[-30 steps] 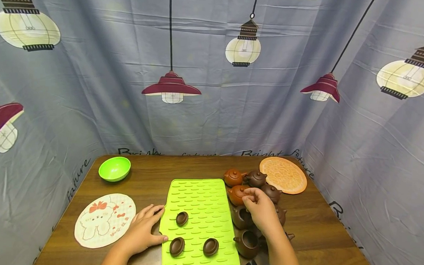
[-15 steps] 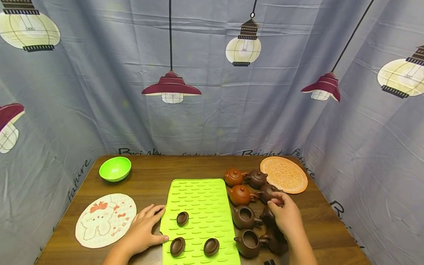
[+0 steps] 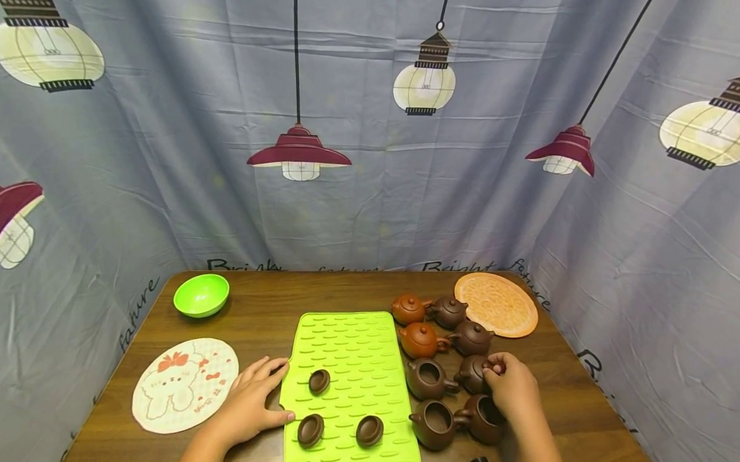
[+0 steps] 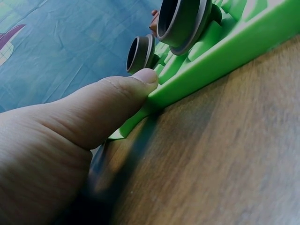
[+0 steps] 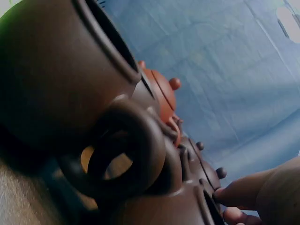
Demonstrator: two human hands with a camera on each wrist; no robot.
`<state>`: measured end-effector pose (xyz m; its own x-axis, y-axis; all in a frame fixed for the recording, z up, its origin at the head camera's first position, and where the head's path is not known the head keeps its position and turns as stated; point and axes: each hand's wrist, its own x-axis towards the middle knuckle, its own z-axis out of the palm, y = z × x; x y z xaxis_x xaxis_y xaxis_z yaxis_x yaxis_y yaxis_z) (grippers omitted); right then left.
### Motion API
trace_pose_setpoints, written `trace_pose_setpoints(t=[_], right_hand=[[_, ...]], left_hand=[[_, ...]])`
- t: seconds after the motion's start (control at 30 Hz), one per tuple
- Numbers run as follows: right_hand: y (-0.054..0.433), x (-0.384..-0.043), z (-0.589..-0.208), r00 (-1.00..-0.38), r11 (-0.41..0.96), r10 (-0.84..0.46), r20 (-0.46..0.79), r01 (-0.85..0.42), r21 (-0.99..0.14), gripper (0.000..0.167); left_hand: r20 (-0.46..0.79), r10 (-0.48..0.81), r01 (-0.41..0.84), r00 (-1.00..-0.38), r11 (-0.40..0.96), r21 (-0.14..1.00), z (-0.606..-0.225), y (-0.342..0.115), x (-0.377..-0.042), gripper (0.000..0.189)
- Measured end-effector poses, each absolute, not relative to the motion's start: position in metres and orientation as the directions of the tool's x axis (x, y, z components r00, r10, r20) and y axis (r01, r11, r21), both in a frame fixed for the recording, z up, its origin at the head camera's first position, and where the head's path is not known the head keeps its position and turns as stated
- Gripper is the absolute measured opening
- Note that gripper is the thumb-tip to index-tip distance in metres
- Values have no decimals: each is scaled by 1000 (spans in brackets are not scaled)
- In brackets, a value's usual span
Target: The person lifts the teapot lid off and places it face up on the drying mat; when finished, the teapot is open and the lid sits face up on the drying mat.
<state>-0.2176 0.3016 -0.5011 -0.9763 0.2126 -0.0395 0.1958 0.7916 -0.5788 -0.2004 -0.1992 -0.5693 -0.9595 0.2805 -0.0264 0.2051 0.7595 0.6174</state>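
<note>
My right hand (image 3: 513, 385) is over a dark brown teapot (image 3: 472, 372), thumb and fingertips pinching the lid at its knob. In the right wrist view the thumb (image 5: 241, 192) lies beyond the rim of a nearer lidless teapot, which hides the pinched spot. My left hand (image 3: 250, 400) lies spread on the table, its fingertips and thumb (image 4: 126, 91) at the left edge of the green mat (image 3: 350, 346). Three loose brown teapot lids, a small one (image 3: 318, 381) and two larger ones (image 3: 311, 430) (image 3: 370, 431), lie upside down on the mat.
Lidless brown teapots (image 3: 429, 378) (image 3: 434, 425) (image 3: 484, 418) stand close together right of the mat. Behind them are lidded orange (image 3: 420, 339) and brown teapots (image 3: 471, 338). An orange round mat (image 3: 496, 305), green bowl (image 3: 201, 295) and rabbit-print mat (image 3: 184, 384) lie farther out.
My right hand has moved right and toward me, from the orange teapot past the brown one behind, to the lid of the brown teapot. The left hand has stayed put.
</note>
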Motion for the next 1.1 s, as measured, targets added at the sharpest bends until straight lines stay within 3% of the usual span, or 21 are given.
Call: trace_pose_setpoints(t=[0.67, 0.93, 1.1], right_hand=[[304, -218, -498, -983, 816, 180, -22, 162, -554, 23], [295, -217, -486, -988, 721, 145, -58, 146, -677, 29], [285, -218, -492, -981, 477, 104, -164, 194, -857, 29]], left_hand=[[-21, 281, 209, -959, 761, 614, -571, -199, -202, 104], [-18, 284, 214, -959, 761, 612, -572, -200, -201, 104], [-14, 282, 214, -959, 759, 615, -571, -199, -201, 104]])
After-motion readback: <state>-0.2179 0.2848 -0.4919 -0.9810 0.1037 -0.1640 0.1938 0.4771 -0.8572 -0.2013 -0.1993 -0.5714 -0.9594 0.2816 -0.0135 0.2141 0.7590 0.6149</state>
